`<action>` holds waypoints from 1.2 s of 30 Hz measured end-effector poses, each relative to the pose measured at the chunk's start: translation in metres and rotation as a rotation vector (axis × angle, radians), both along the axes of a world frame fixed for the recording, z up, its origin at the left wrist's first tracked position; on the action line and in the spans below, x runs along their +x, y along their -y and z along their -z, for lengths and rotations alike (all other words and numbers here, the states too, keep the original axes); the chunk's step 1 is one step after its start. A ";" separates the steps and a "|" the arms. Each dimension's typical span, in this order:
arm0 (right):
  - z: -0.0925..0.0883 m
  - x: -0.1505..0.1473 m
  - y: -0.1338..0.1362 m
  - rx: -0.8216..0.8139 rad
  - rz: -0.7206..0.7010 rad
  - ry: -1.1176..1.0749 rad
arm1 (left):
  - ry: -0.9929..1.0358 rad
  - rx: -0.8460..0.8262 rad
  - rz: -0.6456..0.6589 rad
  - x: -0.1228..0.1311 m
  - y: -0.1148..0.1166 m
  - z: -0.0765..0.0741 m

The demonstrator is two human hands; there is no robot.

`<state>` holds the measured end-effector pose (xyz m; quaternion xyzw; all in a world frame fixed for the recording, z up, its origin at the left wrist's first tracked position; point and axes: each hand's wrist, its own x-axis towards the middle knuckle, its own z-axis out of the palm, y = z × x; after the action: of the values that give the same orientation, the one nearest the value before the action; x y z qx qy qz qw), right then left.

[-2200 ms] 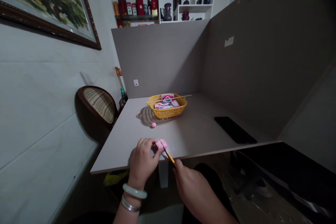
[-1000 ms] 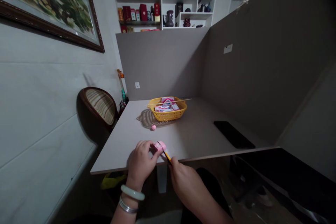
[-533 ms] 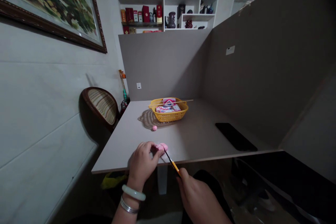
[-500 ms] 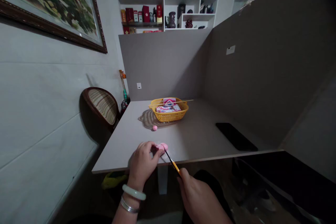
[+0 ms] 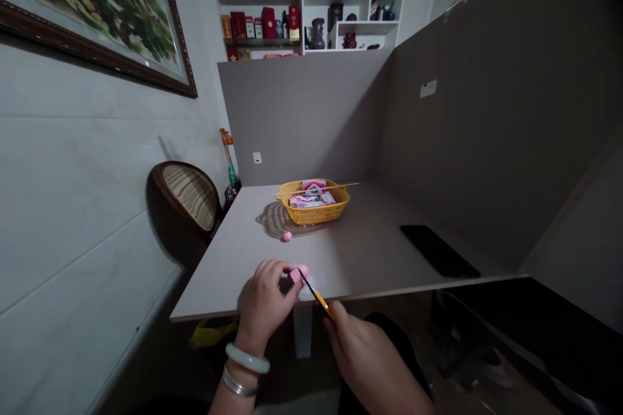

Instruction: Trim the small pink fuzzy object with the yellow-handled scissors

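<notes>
Along the near edge of a pale grey desktop (image 5: 228, 279), the curled fingers (image 5: 270, 270) of the left hand (image 5: 265, 301) hold a pink lump (image 5: 299, 274). The right hand (image 5: 370, 353) pinches a slim yellow-handled tool (image 5: 318, 299), its dark tip touching the lump.

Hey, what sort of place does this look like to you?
Probably a room in a home, set up as a work nook: a framed painting on the wall, a built-in shelf displaying boxes and a vase, and a table between grey partitions.
</notes>
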<state>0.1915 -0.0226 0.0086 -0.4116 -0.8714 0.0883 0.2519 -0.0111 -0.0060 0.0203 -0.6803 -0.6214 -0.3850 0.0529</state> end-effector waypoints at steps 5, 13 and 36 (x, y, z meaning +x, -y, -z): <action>0.010 0.003 0.002 0.089 0.022 0.069 | 0.017 0.043 -0.043 0.001 0.000 0.002; 0.010 -0.009 -0.004 0.039 0.062 0.138 | 0.024 -0.009 -0.001 -0.001 0.001 0.002; 0.014 -0.009 -0.002 0.064 0.029 0.065 | 0.068 -0.026 -0.060 0.000 0.000 0.003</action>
<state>0.1825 -0.0208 -0.0055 -0.4185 -0.8755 0.0433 0.2376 -0.0115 -0.0060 0.0177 -0.6486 -0.6479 -0.3980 0.0341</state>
